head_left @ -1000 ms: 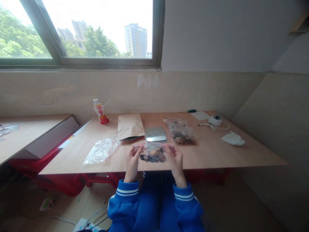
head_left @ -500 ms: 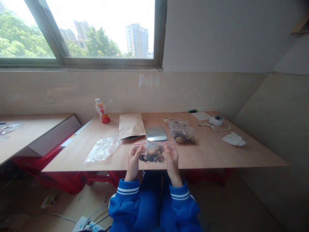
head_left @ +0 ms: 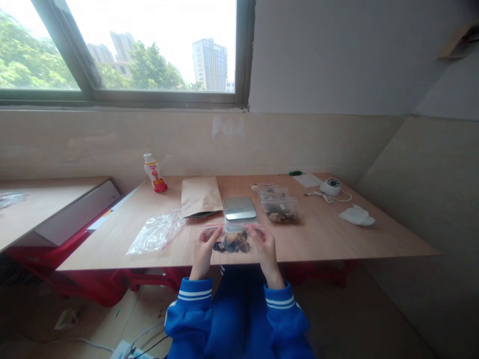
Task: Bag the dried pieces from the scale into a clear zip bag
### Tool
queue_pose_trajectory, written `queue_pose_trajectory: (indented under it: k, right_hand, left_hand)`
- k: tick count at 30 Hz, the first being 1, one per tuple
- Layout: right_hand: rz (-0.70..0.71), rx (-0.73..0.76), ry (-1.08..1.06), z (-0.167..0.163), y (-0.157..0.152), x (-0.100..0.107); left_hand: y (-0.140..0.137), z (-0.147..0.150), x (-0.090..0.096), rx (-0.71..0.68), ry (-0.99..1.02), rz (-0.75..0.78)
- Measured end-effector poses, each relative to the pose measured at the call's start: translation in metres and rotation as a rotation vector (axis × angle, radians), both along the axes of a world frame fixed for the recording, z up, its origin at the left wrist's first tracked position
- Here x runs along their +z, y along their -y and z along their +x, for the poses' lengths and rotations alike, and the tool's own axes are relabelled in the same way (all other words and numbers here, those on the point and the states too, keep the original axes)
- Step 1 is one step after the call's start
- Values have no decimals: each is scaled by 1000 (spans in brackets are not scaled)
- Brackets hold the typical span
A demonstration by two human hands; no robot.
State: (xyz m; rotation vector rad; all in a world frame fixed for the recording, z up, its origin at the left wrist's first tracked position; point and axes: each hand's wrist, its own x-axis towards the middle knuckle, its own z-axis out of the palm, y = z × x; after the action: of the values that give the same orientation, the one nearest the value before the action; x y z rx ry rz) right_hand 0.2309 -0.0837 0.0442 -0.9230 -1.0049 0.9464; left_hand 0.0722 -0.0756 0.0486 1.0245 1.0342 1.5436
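The left hand [head_left: 202, 249] and right hand [head_left: 265, 247] each pinch an upper corner of a small zip bag [head_left: 232, 240] of dark dried pieces, held over the near edge of the bench [head_left: 329, 239]. Just behind it lies a metal scale [head_left: 240, 208], with a kraft pouch [head_left: 200, 196] beside it.

Along the desk's [head_left: 337, 239] near edge, bare wood lies open right of the hands. Toward the far edge, a metal tray [head_left: 240, 208], brown envelope [head_left: 201, 196] and filled bags [head_left: 280, 210] block the middle; empty bags [head_left: 155, 233] crowd the left.
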Motion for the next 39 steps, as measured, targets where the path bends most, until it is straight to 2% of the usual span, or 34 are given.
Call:
queue_pose_trajectory:
  k: [3, 7, 10, 16, 19, 23, 29, 35, 39]
  right_hand:
    - [-15, 26, 42, 3, 0, -1]
    - [-23, -15, 100, 4, 0, -2]
    - [-22, -26, 68, 3, 0, -2]
    - [-27, 141, -133, 3, 4, 1]
    - [-20, 217, -115, 4, 8, 7]
    - [10, 246, -9, 4, 11, 12]
    - [1, 172, 36, 4, 10, 10]
    - [21, 46, 135, 8, 10, 9]
    - [22, 18, 137, 8, 10, 9]
  left_hand:
    - [2, -4, 1, 2, -29, 14]
    - [3, -3, 2, 52, -93, 0]
    - [1, 1, -1, 77, -90, 17]
    - [2, 2, -4, -108, 45, 48]
    - [5, -2, 0, -134, 72, 44]
    - [8, -5, 2, -159, 15, 13]
    - [8, 1, -1, -83, -47, 4]
    - [12, 5, 8, -60, -132, -11]
    - [12, 9, 11, -29, -125, -14]
